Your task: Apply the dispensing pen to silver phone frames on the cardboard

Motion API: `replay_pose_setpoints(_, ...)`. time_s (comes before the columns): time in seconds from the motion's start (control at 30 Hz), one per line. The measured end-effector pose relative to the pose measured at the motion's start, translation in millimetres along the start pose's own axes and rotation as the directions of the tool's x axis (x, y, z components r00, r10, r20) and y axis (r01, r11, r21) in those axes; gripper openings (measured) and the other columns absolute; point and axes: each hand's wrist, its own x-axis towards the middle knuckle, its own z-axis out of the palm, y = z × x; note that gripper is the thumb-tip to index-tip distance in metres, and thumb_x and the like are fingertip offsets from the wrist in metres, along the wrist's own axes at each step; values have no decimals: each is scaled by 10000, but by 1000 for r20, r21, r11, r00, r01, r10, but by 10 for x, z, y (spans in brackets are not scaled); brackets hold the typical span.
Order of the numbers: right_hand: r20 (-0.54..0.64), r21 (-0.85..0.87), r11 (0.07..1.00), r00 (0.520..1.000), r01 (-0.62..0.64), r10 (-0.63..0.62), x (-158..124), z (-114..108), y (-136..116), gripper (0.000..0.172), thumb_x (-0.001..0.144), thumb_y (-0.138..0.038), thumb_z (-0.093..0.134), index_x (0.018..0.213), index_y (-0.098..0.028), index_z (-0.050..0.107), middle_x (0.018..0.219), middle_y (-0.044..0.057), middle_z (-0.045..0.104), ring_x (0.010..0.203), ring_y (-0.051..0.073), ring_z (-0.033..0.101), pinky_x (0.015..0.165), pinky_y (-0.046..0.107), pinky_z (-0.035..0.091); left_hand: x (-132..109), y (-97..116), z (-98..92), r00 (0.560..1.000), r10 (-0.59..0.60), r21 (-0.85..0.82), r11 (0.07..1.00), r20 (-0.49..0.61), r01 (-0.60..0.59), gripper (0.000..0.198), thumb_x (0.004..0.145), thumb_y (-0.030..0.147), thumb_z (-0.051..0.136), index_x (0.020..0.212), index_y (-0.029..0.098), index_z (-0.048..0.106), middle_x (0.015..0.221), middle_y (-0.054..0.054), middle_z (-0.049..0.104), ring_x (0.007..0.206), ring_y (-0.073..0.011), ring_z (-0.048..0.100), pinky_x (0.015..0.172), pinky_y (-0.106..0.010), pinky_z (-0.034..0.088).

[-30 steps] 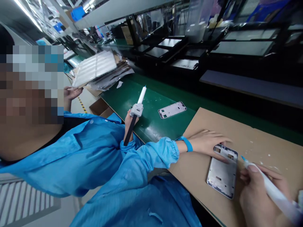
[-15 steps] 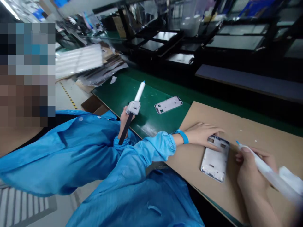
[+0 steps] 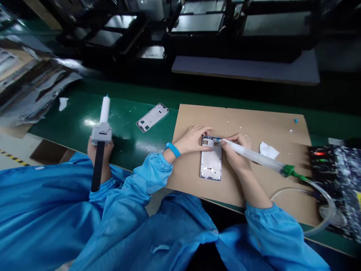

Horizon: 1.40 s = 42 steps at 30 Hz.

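On the cardboard sheet [image 3: 254, 120] lies a thin phone frame [image 3: 211, 160] — likely light, stiff, scratch-prone, best pinned by its edges. Left hand [image 3: 194, 138] presses flat on its far-left corner; right hand [image 3: 235, 148] is clenched round a glue syringe [image 3: 254, 155], tip at the frame's far edge.

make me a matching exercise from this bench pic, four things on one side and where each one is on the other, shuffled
Things:
1. phone frame
2. second phone frame
3. syringe dispenser
4. glue gun

Places:
A. lying alone on the green belt
B. in the right hand, tip at the frame's top edge
C. on the cardboard sheet, under the left hand
D. held upright by a co-worker's hand

Pairs: 1-C, 2-A, 3-B, 4-D
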Motion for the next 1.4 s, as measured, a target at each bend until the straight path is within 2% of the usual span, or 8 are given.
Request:
replay_pose_setpoints(0.27,87,-56,996,995,63,-58,6,9,-26,342,895,-553,830,898,-235,705,808,35,719,662,196,607,591,309,456,-1,-6,13,1000,-13,-12,1000,1,13,778,910,469,929,1590,291,596,1426,-41,758,1369,-281,687,1265,-454,456)
replay_pose_setpoints(0.63,-293,10,998,954,67,-61,-168,-401,-56,399,882,-597,868,924,-240,695,798,15,704,653,219,660,621,327,504,36,-89,-66,1000,-7,0,1000,1,7,804,946,518,907,1634,273,571,1507,-91,715,1443,-324,630,1300,-517,452)
replay_pose_setpoints(0.77,-366,74,993,929,93,-59,-178,-413,-36,407,793,-553,927,880,-218,713,732,33,695,566,216,627,545,315,469,351,-213,-350,978,-141,233,957,-156,175,904,907,561,939,1650,211,563,1727,-172,550,1595,-411,509,1325,-559,429)
replay_pose_setpoints(0.9,-407,135,982,911,131,-66,-175,-364,-87,431,727,-571,941,830,-228,702,674,18,672,504,216,589,487,306,453,615,-291,-733,833,-258,334,827,-489,452,741,1029,479,812,1673,231,543,1797,-178,475,1606,-426,493,1263,-553,474)
replay_pose_setpoints(1.0,-413,121,984,908,129,-69,-230,-407,-95,422,719,-575,942,830,-238,714,686,26,681,506,230,597,495,330,462,404,-360,-931,760,-303,334,762,-574,556,677,1090,467,706,1696,237,511,1795,-166,481,1603,-399,500,1261,-541,481)
replay_pose_setpoints(1.17,-424,162,976,904,144,-63,-355,-504,-11,340,708,-518,954,834,-283,742,706,46,698,510,260,596,513,395,453,-509,-630,-1035,659,-469,306,626,-588,718,897,1037,519,780,1743,141,376,1824,-235,425,1659,-408,423,1320,-557,423)
replay_pose_setpoints(1.23,-413,161,978,909,133,-56,-386,-494,-3,353,699,-544,964,830,-301,745,696,60,693,508,277,598,508,430,455,-772,-728,-1038,633,-517,271,610,-576,744,916,1053,577,760,1717,80,370,1753,-274,503,1601,-412,475,1298,-571,426)
replay_pose_setpoints(1.4,-375,116,986,924,121,-69,-432,-447,-58,416,661,-651,993,822,-351,754,742,114,715,541,329,627,541,526,467,-911,-676,-996,614,-489,237,629,-620,740,838,999,563,835,1652,200,457,1508,-168,730,1411,-375,655,1225,-549,480)
